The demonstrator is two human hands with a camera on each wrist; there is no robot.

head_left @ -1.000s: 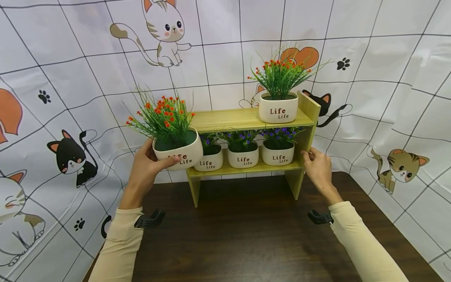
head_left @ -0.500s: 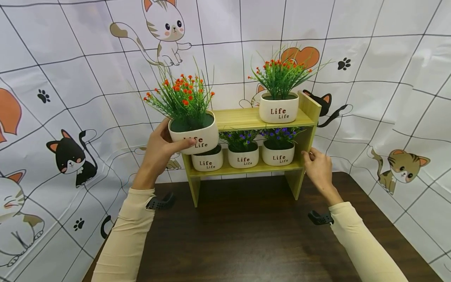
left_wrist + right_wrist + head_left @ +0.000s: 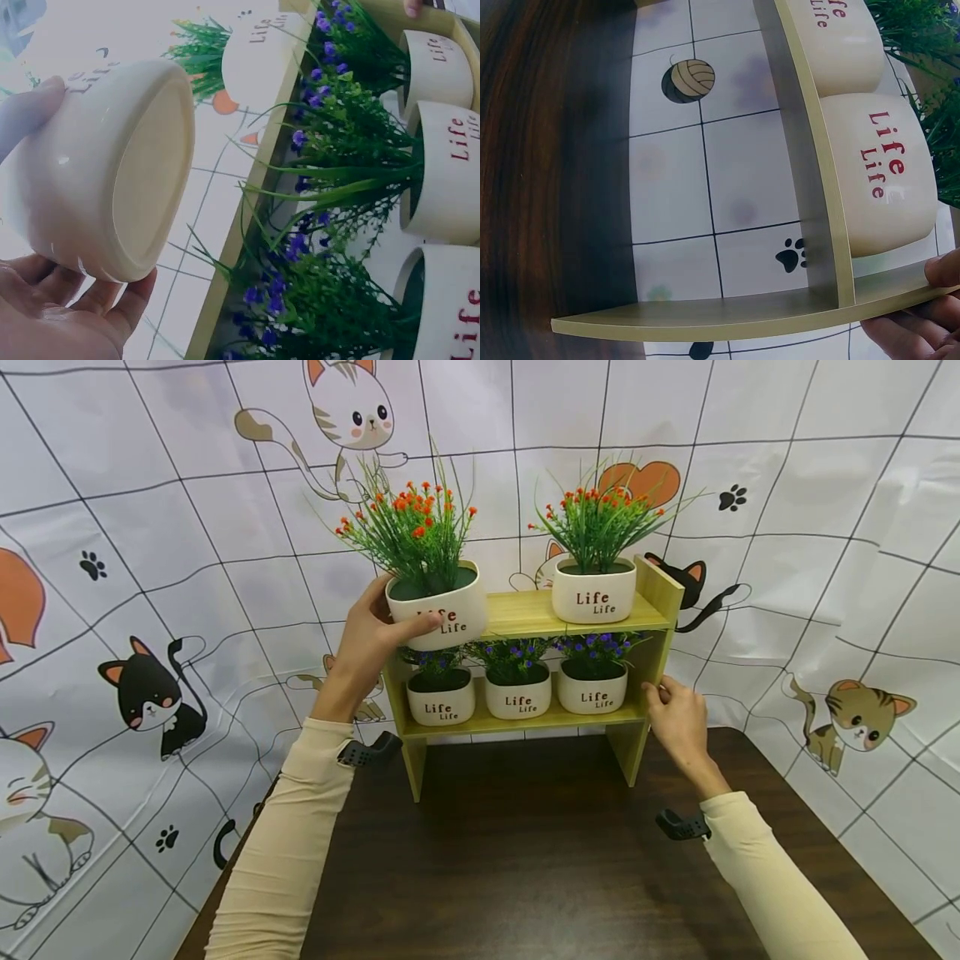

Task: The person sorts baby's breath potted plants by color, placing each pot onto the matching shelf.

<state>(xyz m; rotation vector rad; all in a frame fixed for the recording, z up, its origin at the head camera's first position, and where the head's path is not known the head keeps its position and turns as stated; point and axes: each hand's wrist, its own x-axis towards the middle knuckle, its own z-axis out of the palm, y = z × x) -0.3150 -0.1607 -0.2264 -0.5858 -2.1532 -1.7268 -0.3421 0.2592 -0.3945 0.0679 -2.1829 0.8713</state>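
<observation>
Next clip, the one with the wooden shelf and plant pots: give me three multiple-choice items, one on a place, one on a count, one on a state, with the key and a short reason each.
1. Where is the right hand?
A. on the shelf's right side panel
B. flat on the table
C. on a purple-flowered pot

2. How many purple-flowered pots stand on the lower shelf?
A. one
B. two
C. three

3. What is the state of the orange-flowered pot at the left hand?
A. lying tipped over on the table
B. gripped and held at the left end of the top shelf
C. standing untouched on the lower shelf

Key: 1 A, its fingers touch the right panel. 2 C, three white pots sit in a row there. 3 B, thumb and fingers clasp the pot, and the left wrist view shows its base bare.
</observation>
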